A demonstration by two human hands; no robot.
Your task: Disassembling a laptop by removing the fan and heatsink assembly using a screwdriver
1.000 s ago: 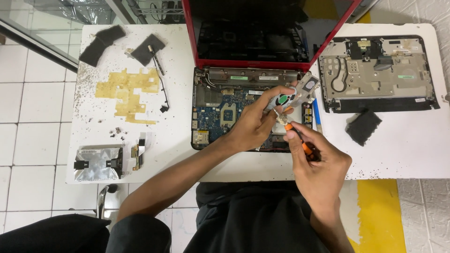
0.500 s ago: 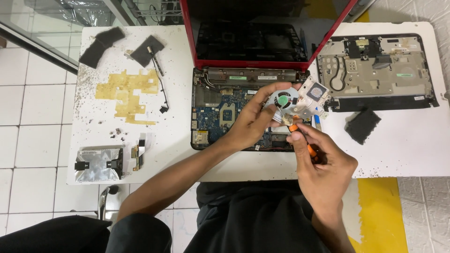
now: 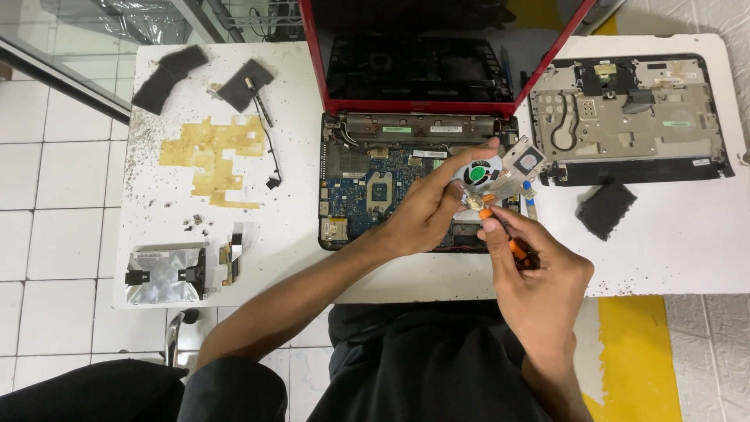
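Head view is showing the right hand (image 3: 539, 273) gripping an orange-handled screwdriver (image 3: 512, 244), its tip meeting the fan-and-heatsink assembly (image 3: 500, 173) that the left hand (image 3: 428, 209) is gripping above the opened red laptop (image 3: 406, 187). If the tip is slipping or the grip is loosening, the assembly could be dropping onto the bare blue mainboard (image 3: 375, 184) and scratching it. Farther off, small pale labels are sitting on the grey cover (image 3: 625, 117) at far right of the bench (image 3: 297, 242).
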